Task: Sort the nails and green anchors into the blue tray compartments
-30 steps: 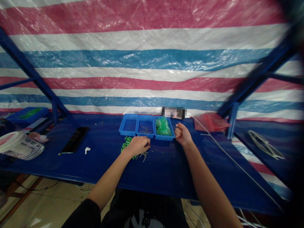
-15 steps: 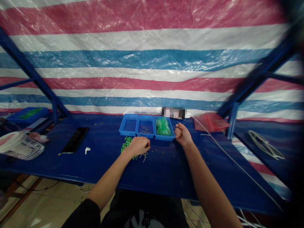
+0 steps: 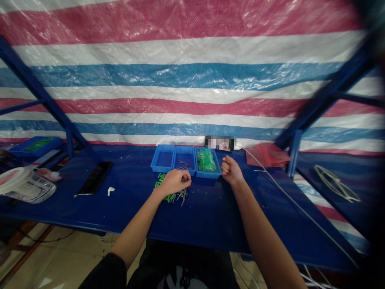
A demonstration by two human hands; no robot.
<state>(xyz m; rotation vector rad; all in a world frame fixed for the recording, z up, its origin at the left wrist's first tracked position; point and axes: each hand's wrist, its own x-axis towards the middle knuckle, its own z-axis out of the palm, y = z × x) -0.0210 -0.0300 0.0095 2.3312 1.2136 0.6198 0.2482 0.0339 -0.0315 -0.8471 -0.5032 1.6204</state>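
My left hand [image 3: 175,181] hovers with curled fingers above a pile on the table; what its fingertips hold, if anything, is too small to make out. Under and beside it lie green plastic wall plugs [image 3: 169,198] and thin grey screws or nails [image 3: 183,194]. My right hand [image 3: 231,170] is closed beside the right-hand blue bin [image 3: 208,175], its grip too small to read. That bin holds bagged green pieces [image 3: 207,160]. Several metal screws or nails [image 3: 183,165] lie in the middle bin [image 3: 187,149]. The left bin [image 3: 163,157] shows a bare floor.
A black phone [image 3: 95,178], a white earbud [image 3: 110,190] and a white tub [image 3: 27,184] stand to the left. A red plastic bag [image 3: 267,155] and a white cable [image 3: 282,188] lie right. Blue frame posts [image 3: 296,152] flank the table.
My left hand has risen slightly and turned, uncovering more of the screws or nails and green plugs beneath it. My right hand has hardly moved.
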